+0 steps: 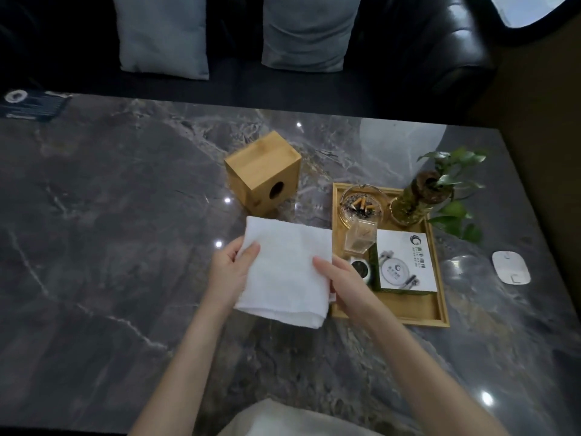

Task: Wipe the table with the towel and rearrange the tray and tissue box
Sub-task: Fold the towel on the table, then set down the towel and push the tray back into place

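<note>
A folded white towel [286, 272] is held above the dark marble table [110, 231]. My left hand [231, 272] grips its left edge with the thumb on top. My right hand [344, 284] grips its right edge. Behind the towel a wooden tissue box [262, 171] stands with a round hole in its side. To the right lies a wooden tray [437, 313]; my right hand overlaps its left rim.
In the tray stand a glass ashtray [361, 206] with cigarette butts, a clear toothpick holder [360, 237], a plant in a glass vase [418, 196], a white card [405, 262] and a small round tin [361, 268]. A white pad [511, 267] lies right; a dark card [34, 105] far left. Sofa with cushions [163, 36] behind.
</note>
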